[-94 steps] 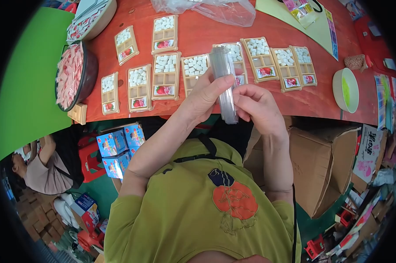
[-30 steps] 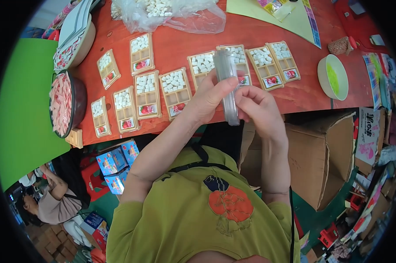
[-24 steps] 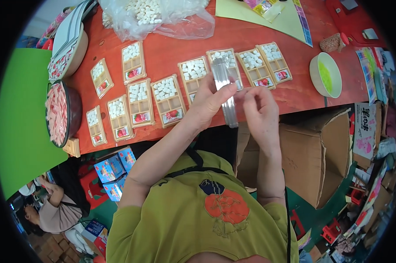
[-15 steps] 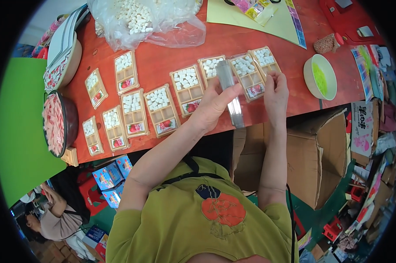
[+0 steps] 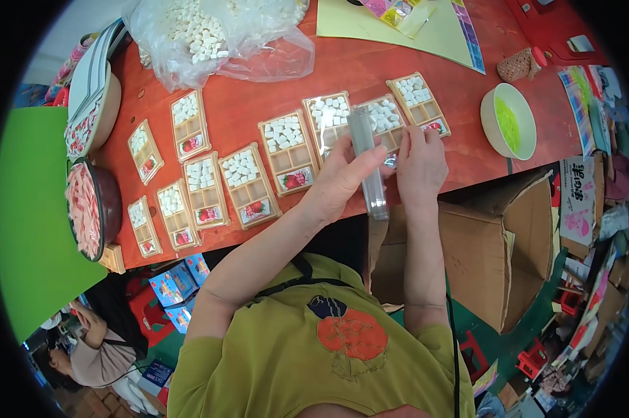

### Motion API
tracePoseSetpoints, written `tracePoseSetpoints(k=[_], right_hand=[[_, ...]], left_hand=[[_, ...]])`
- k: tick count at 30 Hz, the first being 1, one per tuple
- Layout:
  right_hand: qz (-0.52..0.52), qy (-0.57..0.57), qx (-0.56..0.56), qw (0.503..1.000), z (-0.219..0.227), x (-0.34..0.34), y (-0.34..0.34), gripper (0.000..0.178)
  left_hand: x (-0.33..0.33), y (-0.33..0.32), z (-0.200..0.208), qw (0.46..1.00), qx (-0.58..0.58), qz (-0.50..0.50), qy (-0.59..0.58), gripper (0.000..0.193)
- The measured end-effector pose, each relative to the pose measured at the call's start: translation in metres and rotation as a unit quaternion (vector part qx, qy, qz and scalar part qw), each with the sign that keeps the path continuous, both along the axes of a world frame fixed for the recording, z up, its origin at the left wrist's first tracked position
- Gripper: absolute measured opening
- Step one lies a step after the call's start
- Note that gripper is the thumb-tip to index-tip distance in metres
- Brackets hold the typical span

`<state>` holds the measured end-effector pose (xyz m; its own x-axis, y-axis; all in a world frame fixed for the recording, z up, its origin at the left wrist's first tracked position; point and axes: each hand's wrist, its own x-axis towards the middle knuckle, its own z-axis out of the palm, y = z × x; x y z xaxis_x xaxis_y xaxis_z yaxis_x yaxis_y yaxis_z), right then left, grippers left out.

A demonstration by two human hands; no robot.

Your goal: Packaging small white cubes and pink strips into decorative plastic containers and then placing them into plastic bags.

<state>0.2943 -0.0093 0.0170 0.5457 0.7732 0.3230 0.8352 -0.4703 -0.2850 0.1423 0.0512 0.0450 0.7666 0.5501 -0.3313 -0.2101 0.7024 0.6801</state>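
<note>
My left hand (image 5: 344, 175) grips an upright stack of clear plastic lids (image 5: 372, 177), thumb across its near side. My right hand (image 5: 423, 166) is just right of the stack, fingers bent together at the near end of a compartment tray (image 5: 385, 115); whether anything is between them is hidden. That tray has white cubes, and the hands partly cover it. To its right lies another tray (image 5: 412, 90) with cubes and a small strawberry-printed packet. Left of the stack, a similar tray (image 5: 330, 111) has a glossy, clear surface over it.
Several more filled trays (image 5: 239, 166) spread leftward across the red table (image 5: 259, 97). A plastic bag of white cubes (image 5: 203, 42) lies at the back. At right stands a bowl (image 5: 487, 122) with green shreds; at left, a dark bowl (image 5: 109, 205) of pink pieces. An open cardboard box (image 5: 475, 272) is below the edge.
My right hand has moved left and slightly nearer me, from the rightmost tray toward the lid stack. My left hand still holds the lids. The view has shifted slightly.
</note>
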Motion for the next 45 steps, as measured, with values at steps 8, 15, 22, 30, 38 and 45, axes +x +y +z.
tracePoseSetpoints(k=[8, 15, 22, 30, 38, 45], right_hand=[[0.029, -0.035, 0.013, 0.999, -0.004, 0.000, -0.005, 0.012], [0.116, -0.065, 0.049, 0.990, 0.005, 0.001, 0.023, 0.034], [0.152, -0.020, 0.013, 0.988, -0.002, -0.010, 0.034, 0.060], [0.149, -0.016, 0.002, 0.989, -0.006, -0.006, 0.043, 0.064], [0.157, -0.023, 0.023, 0.987, -0.015, -0.004, 0.041, 0.058], [0.144, -0.044, -0.001, 0.989, -0.010, -0.016, 0.037, 0.047]], left_hand=[[0.006, -0.005, -0.003, 0.999, 0.021, 0.030, 0.008, 0.063], [-0.003, -0.008, -0.005, 0.999, 0.004, 0.052, 0.003, 0.058], [-0.022, -0.012, -0.008, 0.995, 0.027, 0.091, 0.022, 0.055], [-0.029, -0.013, -0.012, 0.995, 0.033, 0.087, 0.028, 0.060], [-0.035, -0.012, -0.004, 0.995, 0.037, 0.093, 0.025, 0.065], [-0.037, -0.008, -0.006, 0.994, 0.050, 0.099, 0.012, 0.063]])
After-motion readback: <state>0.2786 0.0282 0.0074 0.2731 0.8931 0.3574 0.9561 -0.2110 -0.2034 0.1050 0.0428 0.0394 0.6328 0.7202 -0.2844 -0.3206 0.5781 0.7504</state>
